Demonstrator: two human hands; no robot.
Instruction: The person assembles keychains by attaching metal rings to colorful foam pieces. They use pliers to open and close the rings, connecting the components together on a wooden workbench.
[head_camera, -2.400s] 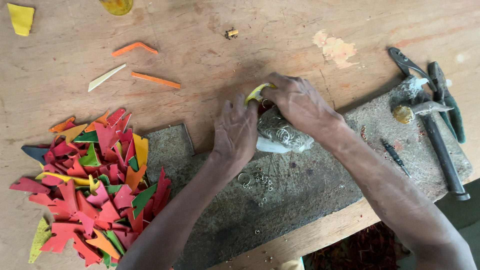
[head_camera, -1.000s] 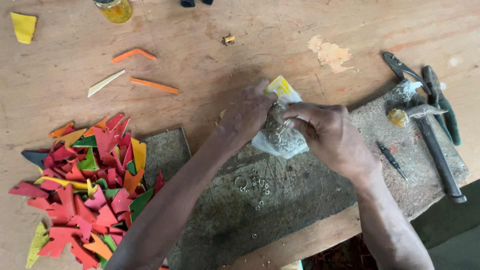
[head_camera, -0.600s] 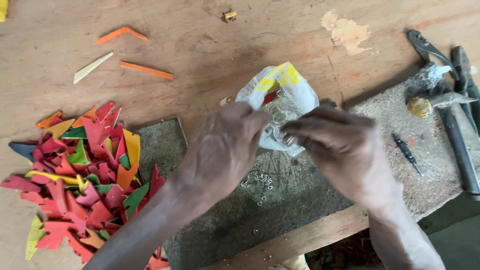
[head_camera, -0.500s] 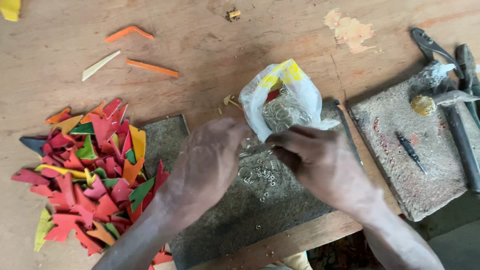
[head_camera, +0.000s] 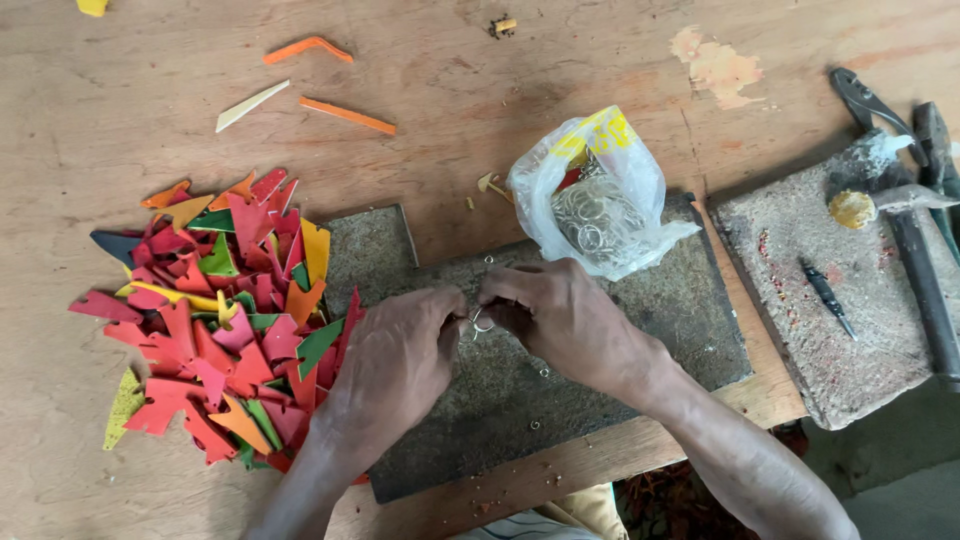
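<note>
At far left I see a heap of flat, jagged coloured cut-outs (head_camera: 225, 315), red, orange and green, on the worn wooden table (head_camera: 120, 130). My left hand (head_camera: 395, 370) and right hand (head_camera: 565, 320) meet over a rough grey slab (head_camera: 690, 320), fingertips pinched on a small metal ring (head_camera: 480, 322). Just beyond lies a crinkled clear plastic bag (head_camera: 595, 190) of rings. A dark hammer (head_camera: 905, 250) rests far right.
</note>
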